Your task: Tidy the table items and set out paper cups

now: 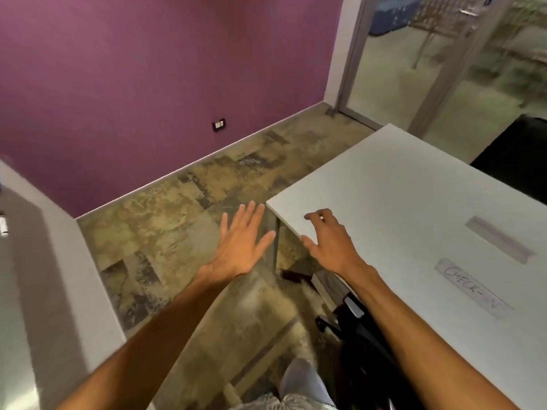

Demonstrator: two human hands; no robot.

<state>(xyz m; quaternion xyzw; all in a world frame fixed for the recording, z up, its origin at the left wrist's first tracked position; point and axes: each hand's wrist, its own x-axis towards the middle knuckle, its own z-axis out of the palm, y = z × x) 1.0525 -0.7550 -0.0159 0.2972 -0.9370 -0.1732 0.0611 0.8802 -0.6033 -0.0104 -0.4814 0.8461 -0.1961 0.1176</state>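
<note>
A white table [399,184] fills the right side of the view, its near-left corner pointing toward me. My left hand [241,242] hovers flat over the floor just left of that corner, fingers spread and holding nothing. My right hand [328,241] is over the table's left edge with fingers curled loosely downward, empty. Two strips of tape lie on the table: a blank one [500,239] and one with handwriting that reads like "CHECK-IN" [472,288]. No paper cups are in view.
A second white table [38,291] runs along the left edge, with a small object [3,223] at its far left. A black chair [355,335] sits tucked under the right table. Purple wall behind, glass partition at back right, carpet between the tables.
</note>
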